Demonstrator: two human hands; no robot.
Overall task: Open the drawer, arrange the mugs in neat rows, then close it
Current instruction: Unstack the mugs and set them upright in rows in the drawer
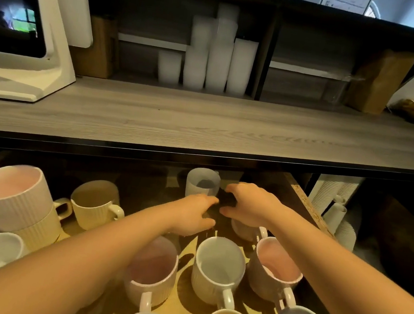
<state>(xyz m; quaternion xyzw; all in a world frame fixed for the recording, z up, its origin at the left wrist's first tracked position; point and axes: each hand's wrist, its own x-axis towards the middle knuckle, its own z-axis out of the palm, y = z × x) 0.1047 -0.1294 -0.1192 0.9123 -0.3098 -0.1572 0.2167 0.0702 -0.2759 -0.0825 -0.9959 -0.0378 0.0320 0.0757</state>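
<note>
A grey wooden counter point(205, 124) is spanning the view, and beneath it an open drawer point(309, 203) is showing mugs, some in rows, some stacked at left. Both bare arms are reaching deep toward the back. The left hand point(191, 214) and right hand point(250, 204) are curling around a dark mug point(226, 199) between them, probably to reposition it; whether the fingers are gripping cannot be told. A pale mug point(203, 183) is standing just behind.

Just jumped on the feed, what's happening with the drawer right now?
The drawer is open under the counter, full of mugs. Both bare hands reach to its back: the left hand and right hand close around something dark between them, next to a grey mug. Nearer mugs stand loosely grouped, two stacked at left.
</note>
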